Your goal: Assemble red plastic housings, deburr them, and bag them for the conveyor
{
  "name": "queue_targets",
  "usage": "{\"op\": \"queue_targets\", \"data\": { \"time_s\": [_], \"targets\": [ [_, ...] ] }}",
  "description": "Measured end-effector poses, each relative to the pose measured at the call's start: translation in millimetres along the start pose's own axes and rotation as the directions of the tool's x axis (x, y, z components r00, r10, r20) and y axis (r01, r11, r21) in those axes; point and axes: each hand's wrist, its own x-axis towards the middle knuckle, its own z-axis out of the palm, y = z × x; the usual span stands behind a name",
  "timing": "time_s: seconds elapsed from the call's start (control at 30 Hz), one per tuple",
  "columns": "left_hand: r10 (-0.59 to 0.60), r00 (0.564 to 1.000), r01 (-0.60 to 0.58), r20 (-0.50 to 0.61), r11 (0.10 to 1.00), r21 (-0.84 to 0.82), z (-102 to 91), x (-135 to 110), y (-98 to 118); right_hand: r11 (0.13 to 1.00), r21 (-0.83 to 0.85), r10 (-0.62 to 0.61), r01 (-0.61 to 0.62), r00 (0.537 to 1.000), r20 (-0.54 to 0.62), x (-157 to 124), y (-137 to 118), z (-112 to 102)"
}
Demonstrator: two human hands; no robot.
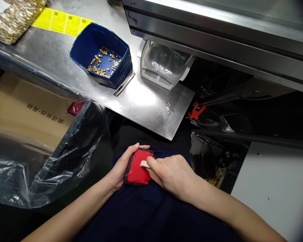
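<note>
A small red block with a black edge rests on my lap, over dark blue cloth. My left hand cups its left side, fingers curled round the top corner. From the right comes my right hand, fingers closed, with a long pale fingernail pressed on the red face of the block. Both hands sit well below the metal worktop's front edge.
A steel worktop carries a blue bin of small brass parts, a white plastic holder, tweezers, yellow labels and a bag of brass parts. A cardboard box in plastic wrap stands left. An orange clip lies right.
</note>
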Motion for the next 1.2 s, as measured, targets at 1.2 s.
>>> {"op": "queue_targets", "data": {
  "time_s": [1.2],
  "targets": [
    [-0.005,1.0,0.006,0.008,0.998,-0.064,-3.9,3.7,3.9,0.991,0.081,0.102,-0.105,0.994,0.042,1.8,6.0,-3.4]
  ]
}}
